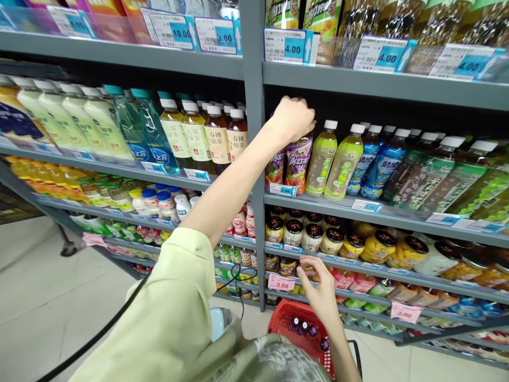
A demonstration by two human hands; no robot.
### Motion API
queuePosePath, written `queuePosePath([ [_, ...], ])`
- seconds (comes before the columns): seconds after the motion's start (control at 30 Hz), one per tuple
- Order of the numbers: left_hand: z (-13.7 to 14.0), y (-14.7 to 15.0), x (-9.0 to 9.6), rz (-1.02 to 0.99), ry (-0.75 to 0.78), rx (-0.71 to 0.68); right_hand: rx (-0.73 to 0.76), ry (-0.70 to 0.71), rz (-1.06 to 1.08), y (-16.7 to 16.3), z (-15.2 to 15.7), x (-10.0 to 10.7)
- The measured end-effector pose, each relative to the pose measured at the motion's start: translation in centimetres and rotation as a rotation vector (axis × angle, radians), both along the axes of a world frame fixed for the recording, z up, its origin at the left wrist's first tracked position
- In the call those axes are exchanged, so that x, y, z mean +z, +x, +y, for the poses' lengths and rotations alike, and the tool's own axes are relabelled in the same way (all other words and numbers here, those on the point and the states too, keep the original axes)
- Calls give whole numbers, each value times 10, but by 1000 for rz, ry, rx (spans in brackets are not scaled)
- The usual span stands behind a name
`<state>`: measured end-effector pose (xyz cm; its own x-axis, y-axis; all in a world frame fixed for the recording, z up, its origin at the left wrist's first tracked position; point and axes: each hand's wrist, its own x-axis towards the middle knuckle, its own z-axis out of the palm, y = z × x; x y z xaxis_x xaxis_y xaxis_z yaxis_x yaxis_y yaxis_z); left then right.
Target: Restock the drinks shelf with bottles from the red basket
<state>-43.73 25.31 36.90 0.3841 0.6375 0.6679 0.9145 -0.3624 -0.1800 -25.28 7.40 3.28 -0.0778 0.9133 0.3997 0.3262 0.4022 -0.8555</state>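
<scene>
My left hand (294,119) reaches up to the right-hand shelf bay, fingers curled over the top of a purple-labelled drink bottle (299,162). The bottle's cap is hidden behind my hand. Another purple-labelled bottle (275,165) stands just left of it, partly covered by my wrist. To the right are green tea bottles (321,159) with white caps. Lower down, my right hand (318,284) hovers in front of the lower shelves, thumb and fingers apart, holding nothing. Below it, a red shopping basket (278,315) on the floor holds several dark bottles (304,328).
A grey upright post (254,106) divides the two bays. Blue bottles (384,164) and glass jars of fruit (312,236) line the shelves. Price tags (283,189) run along the shelf edges. A black cable (239,281) dangles by the lower shelves, and a black strap (99,329) crosses at left.
</scene>
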Motion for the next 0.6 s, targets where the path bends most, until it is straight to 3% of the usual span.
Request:
queuePosePath([
  [0.2, 24, 5, -3, -62, -49, -8, 42, -2, -27, 0, 0, 1],
  [0.37, 19, 9, -3, -110, -27, -34, 83, -12, -46, 2, 1, 1],
  [0.47, -6, 18, 0, -171, 2, -21, 126, -38, -74, 3, -1, 4],
  [0.6, -77, 45, -10, -239, -80, 94, 180, -77, -146, 6, -8, 7],
])
